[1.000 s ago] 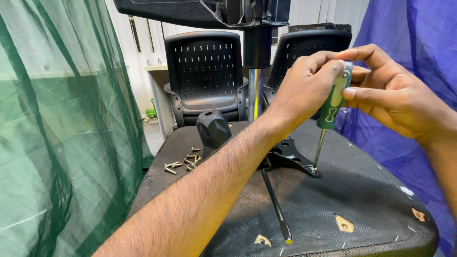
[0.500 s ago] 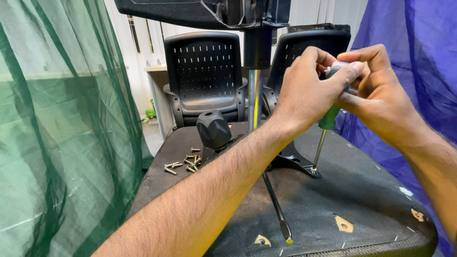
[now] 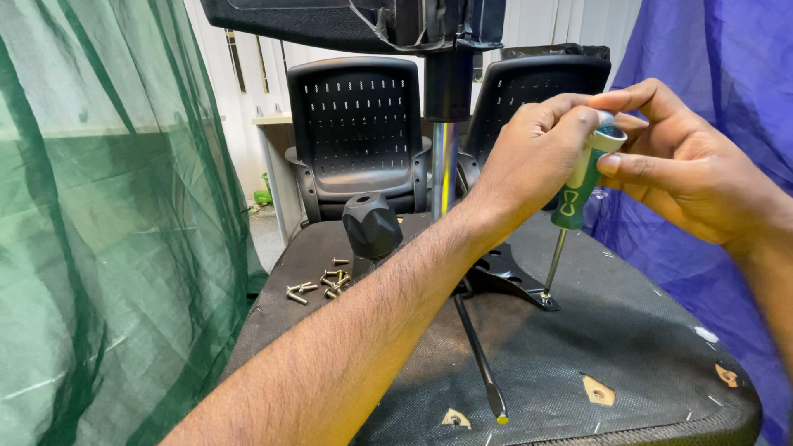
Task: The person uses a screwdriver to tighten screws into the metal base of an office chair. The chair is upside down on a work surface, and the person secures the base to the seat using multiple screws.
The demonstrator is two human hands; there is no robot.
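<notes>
Both hands — left hand (image 3: pixel 537 157), right hand (image 3: pixel 686 165) — fingers closed on upright green screwdriver (image 3: pixel 578 186), tip on black bracket (image 3: pixel 512 281)

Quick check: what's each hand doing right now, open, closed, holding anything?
Left hand: closed around the green screwdriver handle.
Right hand: fingers pinch the screwdriver's top cap.

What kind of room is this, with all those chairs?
Probably an office or workshop where chairs get put together or fixed. Two black perforated plastic office chairs stand behind, loose brass-coloured screws lie on the upturned black seat base, and hands turn a green-handled screwdriver.
</notes>
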